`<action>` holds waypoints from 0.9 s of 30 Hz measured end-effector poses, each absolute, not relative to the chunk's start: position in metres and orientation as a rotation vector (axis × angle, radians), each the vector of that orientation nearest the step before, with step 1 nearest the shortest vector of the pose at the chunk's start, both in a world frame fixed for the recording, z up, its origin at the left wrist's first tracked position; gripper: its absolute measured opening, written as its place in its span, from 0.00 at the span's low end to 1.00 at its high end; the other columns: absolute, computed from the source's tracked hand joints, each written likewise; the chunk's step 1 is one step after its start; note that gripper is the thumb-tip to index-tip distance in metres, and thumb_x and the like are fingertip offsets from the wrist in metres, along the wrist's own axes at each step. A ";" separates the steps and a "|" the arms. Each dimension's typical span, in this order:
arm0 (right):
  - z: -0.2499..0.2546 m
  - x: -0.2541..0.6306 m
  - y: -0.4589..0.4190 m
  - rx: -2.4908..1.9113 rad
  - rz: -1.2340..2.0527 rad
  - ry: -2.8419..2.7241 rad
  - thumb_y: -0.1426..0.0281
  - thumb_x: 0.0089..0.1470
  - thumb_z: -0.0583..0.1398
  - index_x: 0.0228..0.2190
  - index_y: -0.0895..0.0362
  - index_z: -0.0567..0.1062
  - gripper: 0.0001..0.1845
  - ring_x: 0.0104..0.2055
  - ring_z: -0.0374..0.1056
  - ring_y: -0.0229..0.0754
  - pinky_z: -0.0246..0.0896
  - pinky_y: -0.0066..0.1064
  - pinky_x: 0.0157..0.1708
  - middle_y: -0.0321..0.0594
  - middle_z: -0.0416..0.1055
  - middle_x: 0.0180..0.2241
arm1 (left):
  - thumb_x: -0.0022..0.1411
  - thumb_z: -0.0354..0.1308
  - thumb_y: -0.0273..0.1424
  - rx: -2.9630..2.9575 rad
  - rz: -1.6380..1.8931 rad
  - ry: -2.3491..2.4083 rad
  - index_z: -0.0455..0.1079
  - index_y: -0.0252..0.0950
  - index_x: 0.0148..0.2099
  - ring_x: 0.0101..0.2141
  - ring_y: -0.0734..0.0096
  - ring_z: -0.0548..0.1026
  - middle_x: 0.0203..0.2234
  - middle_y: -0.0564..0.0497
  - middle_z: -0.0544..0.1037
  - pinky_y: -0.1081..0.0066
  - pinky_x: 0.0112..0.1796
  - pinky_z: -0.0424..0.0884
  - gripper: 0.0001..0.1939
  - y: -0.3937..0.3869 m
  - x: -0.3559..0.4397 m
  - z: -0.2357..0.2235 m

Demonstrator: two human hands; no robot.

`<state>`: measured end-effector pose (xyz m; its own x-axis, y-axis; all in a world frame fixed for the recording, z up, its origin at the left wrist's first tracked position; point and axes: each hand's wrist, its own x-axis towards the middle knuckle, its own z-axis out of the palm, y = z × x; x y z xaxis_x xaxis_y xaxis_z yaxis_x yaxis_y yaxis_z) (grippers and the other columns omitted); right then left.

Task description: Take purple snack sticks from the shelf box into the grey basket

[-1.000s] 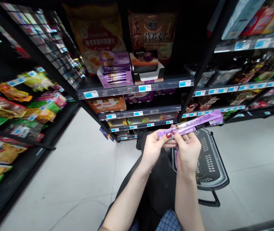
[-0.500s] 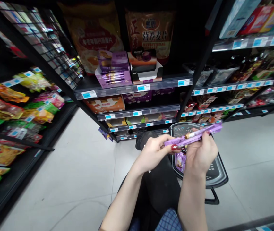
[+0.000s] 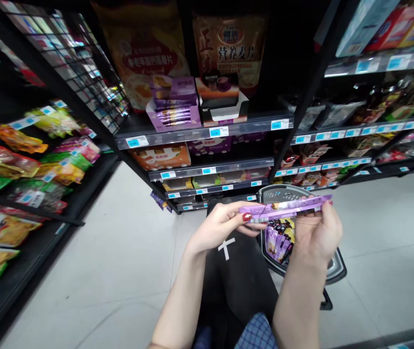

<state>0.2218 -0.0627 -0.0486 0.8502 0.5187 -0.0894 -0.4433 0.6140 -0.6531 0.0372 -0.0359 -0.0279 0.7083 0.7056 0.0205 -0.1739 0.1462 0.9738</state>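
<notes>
My left hand (image 3: 216,225) pinches the left end of slim purple stick packets (image 3: 283,207) between thumb and fingers. The fingertips of my right hand (image 3: 319,235) close on their right end. The packets lie nearly level across both hands; how many there are I cannot tell. Below them on the floor is a black and grey shopping basket (image 3: 338,271), partly hidden by my right hand and forearm. Inside it lie purple packets (image 3: 275,242) and some yellow and dark ones. On the shelf ahead, an open purple carton (image 3: 173,125) holds similar sticks.
A black-and-orange carton (image 3: 221,104) stands beside the purple one, in front of large cereal bags (image 3: 229,48). Lower shelves carry boxed drinks (image 3: 163,157). Bagged snacks (image 3: 57,121) fill the left rack. My knee, in dark trousers (image 3: 243,271), is beside the basket.
My right hand has moved right and slid to the packets' far end. My left hand has shifted slightly left. The packets are more level, and more of the basket's contents show.
</notes>
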 end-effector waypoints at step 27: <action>-0.054 0.234 -0.077 -0.950 0.701 -0.636 0.72 0.44 0.65 0.39 0.58 0.75 0.17 0.25 0.69 0.35 0.74 0.30 0.26 0.37 0.72 0.27 | 0.51 0.65 0.27 1.195 1.008 0.586 0.70 0.34 0.45 0.31 0.63 0.80 0.31 0.48 0.80 0.66 0.34 0.79 0.18 -0.016 0.017 -0.039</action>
